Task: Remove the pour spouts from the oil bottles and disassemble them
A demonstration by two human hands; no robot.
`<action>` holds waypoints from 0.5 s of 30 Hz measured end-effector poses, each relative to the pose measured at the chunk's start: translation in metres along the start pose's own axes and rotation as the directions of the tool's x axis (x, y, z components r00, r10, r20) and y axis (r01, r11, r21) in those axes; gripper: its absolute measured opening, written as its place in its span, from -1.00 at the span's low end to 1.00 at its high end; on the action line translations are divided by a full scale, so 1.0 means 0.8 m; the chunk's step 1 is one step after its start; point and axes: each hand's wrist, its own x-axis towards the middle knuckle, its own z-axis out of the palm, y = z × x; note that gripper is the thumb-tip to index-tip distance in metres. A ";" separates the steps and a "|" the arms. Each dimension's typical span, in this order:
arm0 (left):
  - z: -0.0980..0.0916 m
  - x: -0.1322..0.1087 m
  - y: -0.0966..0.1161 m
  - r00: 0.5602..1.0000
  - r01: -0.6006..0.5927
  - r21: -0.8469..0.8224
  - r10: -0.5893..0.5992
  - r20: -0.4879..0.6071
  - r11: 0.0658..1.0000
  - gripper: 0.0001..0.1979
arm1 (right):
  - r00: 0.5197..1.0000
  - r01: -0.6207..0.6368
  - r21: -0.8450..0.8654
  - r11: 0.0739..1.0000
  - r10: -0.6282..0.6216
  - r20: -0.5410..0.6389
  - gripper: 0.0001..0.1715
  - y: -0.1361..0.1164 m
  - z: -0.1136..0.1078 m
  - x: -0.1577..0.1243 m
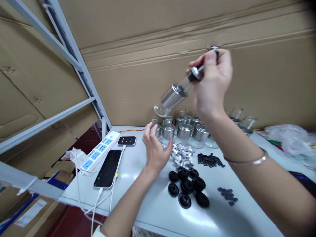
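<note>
Raised above the table, my right hand is closed round the top of a glass bottle with a metal sleeve. The bottle is tilted, its clear base pointing down to the left. A black and silver cap sits at its neck, and my fingers hide part of it. My left hand is over the table with its fingers stretched out, in front of a row of similar sleeved glass bottles. Its fingertips overlap the leftmost bottle; whether they touch it I cannot tell.
Silver metal parts, small black levers, round black caps and small dark discs lie in groups. To the left are a phone, a small black device, a power strip and cables. Plastic bags lie at right.
</note>
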 end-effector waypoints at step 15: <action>0.017 -0.022 0.004 0.982 0.059 -0.157 -0.030 0.185 0.986 -0.37 | 0.918 -0.393 0.135 0.910 0.380 0.114 -0.52 -0.082 -0.034 -0.111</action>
